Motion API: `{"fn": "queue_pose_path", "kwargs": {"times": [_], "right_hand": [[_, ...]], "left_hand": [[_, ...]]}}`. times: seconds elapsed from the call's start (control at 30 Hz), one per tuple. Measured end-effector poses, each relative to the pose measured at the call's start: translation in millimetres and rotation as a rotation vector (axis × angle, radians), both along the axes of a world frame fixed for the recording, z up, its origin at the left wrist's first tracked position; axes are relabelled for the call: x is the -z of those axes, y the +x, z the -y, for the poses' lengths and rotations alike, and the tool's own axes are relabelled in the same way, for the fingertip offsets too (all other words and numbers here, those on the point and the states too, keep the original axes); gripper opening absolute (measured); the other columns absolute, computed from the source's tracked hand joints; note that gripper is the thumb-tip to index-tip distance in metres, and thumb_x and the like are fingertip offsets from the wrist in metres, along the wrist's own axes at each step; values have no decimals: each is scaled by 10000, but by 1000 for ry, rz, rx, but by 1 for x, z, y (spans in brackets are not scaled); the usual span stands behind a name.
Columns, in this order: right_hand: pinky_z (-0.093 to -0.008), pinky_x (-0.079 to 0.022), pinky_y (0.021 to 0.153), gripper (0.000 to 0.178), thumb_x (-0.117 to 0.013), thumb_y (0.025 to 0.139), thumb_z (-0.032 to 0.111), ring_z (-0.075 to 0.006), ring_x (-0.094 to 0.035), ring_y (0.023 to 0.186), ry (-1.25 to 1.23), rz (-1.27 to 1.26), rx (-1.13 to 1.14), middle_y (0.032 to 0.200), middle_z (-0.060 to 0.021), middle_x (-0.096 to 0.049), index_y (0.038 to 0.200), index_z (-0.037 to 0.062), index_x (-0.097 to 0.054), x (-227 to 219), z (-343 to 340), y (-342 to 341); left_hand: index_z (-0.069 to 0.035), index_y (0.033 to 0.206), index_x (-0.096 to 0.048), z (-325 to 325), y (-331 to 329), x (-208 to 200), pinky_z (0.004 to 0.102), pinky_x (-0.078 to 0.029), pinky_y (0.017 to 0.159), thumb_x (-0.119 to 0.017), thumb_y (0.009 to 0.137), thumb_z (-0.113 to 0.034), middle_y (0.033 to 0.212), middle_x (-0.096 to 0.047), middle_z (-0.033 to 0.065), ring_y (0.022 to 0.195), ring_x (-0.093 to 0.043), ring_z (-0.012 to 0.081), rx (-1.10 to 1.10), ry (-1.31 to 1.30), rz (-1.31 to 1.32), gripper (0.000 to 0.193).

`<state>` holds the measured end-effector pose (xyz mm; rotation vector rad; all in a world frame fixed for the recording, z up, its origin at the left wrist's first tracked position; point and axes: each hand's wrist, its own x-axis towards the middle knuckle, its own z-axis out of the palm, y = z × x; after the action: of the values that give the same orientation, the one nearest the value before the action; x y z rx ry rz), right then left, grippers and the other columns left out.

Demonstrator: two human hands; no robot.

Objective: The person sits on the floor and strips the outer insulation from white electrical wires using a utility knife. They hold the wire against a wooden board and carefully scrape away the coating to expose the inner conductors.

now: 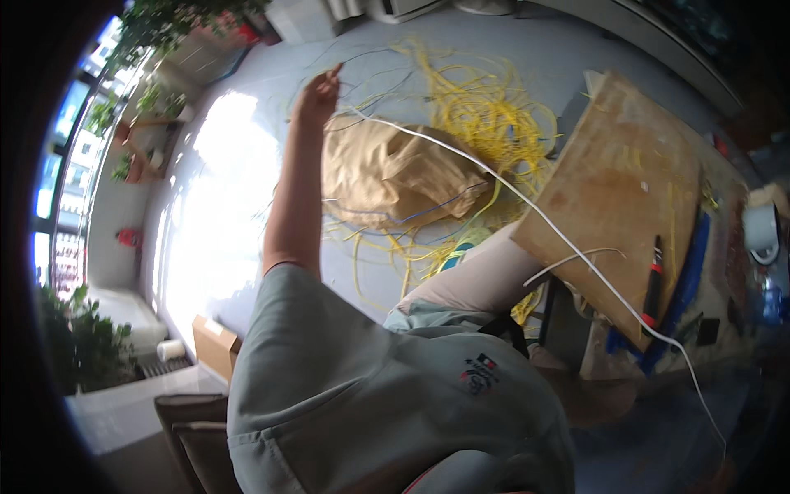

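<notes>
My left hand (318,95) is stretched far forward over the floor. Its fingers are curled with one fingertip sticking up; blur hides what is in them. Close by its fingers is one end of a white cable (502,179). The cable runs right, over the wooden board (609,173), and drops toward the lower right edge. My right forearm (588,397) reaches that way in shadow. A faint, dark patch near the cable's lower end may be my right hand (722,476); its fingers cannot be made out. A black-and-red hand tool (653,284) lies on the board.
A tan sack (395,169) lies on the floor beside a tangle of yellow strands (485,99). A short whitish cable piece (568,262) hangs over the board's near edge. A white mug (761,233) stands at the right. Behind my left side are a chair (193,436) and cardboard box (216,346).
</notes>
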<state>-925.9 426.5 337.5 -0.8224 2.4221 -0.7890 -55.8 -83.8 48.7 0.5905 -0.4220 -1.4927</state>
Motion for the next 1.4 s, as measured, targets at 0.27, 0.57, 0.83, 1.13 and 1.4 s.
{"fn": "queue_pose_path", "kwargs": {"times": [0.27,0.57,0.83,1.13,1.4], "right_hand": [[-329,-348,878,256,-591,848,264,-202,-477,993,-193,-386,-261,962,-85,-569,966,36,-592,39,-17,-48],[-399,-388,880,226,-614,795,267,-281,-537,967,319,-900,-388,957,-63,-599,942,99,-642,49,36,-23],[-308,-423,823,185,-589,850,188,-177,-546,919,-9,-403,-331,946,-67,-594,979,62,-633,64,111,-5],[-273,-415,767,256,-553,888,276,-138,-513,902,-160,-408,-131,968,-40,-535,1001,50,-593,123,39,-97],[-227,-387,644,140,-617,820,169,-76,-479,763,50,-143,-163,867,-2,-547,885,45,-604,40,-20,-49]], "left_hand": [[54,1228,-431,35,125,-133,260,-467,802,-426,878,-113,1150,-566,169,980,-566,207,-648,-212,997,388],[-118,1382,-281,-27,215,-95,409,-481,782,-276,947,-384,1139,-575,160,1070,-530,309,-94,676,3114,510],[-19,1302,-328,-6,363,-197,427,-482,778,-388,895,-257,1003,-604,217,914,-589,345,-620,604,3101,476],[-65,1082,-476,150,147,-250,388,-474,708,-469,850,-264,920,-626,149,811,-582,278,-919,180,2285,306],[-105,887,-608,235,5,-156,352,-467,646,-540,809,-270,846,-645,88,720,-576,218,-803,34,1643,194]]}}
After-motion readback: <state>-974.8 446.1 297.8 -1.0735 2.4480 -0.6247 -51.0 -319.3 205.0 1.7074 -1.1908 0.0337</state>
